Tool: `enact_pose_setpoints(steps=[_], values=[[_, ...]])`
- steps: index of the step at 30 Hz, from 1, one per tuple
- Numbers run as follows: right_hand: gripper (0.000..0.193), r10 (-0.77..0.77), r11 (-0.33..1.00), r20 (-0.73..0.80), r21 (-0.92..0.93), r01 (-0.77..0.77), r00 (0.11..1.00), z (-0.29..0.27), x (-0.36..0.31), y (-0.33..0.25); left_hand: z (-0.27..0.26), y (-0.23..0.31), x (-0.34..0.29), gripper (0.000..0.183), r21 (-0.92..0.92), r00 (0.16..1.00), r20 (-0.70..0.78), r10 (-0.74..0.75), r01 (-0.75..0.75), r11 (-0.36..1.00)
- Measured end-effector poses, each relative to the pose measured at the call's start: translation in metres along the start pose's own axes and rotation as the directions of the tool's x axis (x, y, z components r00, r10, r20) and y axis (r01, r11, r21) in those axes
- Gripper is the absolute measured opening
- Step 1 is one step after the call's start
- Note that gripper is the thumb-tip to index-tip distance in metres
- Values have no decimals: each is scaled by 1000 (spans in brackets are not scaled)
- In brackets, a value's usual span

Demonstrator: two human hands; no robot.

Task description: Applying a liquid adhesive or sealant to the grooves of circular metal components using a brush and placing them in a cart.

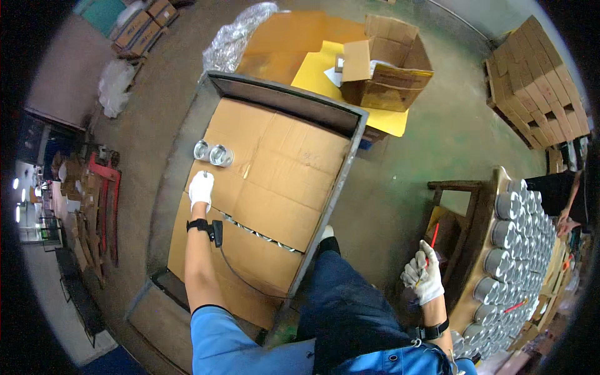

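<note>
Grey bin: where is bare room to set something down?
Bare: the cardboard between the two metal cans and the bin's right wall. Crowded: its left side, around the cans and left hand; the table, outside, is packed.

A smooth, green-tinged floor spreads across the frame's upper right, meeting a pale wall. A dull greyish wall fills the upper left; white lights glow at the left edge.

Tray: cardboard sheets inside; two cylinders on them, left;
Table: right of the tray; cylinder rows on top;
Open box: beyond the tray;
Carton stack: beyond the table
</note>
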State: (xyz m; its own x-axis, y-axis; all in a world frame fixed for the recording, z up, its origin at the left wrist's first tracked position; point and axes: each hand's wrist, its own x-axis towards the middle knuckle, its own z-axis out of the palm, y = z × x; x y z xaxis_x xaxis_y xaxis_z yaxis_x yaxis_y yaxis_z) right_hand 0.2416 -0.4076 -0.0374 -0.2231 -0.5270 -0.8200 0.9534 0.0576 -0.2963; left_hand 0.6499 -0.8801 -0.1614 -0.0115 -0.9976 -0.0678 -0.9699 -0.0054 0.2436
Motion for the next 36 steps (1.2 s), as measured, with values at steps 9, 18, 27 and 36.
enact_pose_setpoints(steps=[9, 18, 27, 36], values=[[62, 21, 993, -579, -80, -82, 815, 92, 71, 4, 126, -109, 183, 26, 459, 971, 130, 199, -237, 856], [48, 57, 918, -458, -326, -228, 887, 91, 112, 25, 198, -77, 207, 32, -285, 881, 390, -268, 392, 875], [50, 7, 783, -355, -580, -226, 935, 122, 99, 19, 179, -97, 178, 31, 228, 999, 48, 5, -16, 974], [65, -223, 691, -125, -720, 66, 967, 127, 29, -2, 105, -15, 55, 45, -466, 933, 358, 29, 152, 872]])
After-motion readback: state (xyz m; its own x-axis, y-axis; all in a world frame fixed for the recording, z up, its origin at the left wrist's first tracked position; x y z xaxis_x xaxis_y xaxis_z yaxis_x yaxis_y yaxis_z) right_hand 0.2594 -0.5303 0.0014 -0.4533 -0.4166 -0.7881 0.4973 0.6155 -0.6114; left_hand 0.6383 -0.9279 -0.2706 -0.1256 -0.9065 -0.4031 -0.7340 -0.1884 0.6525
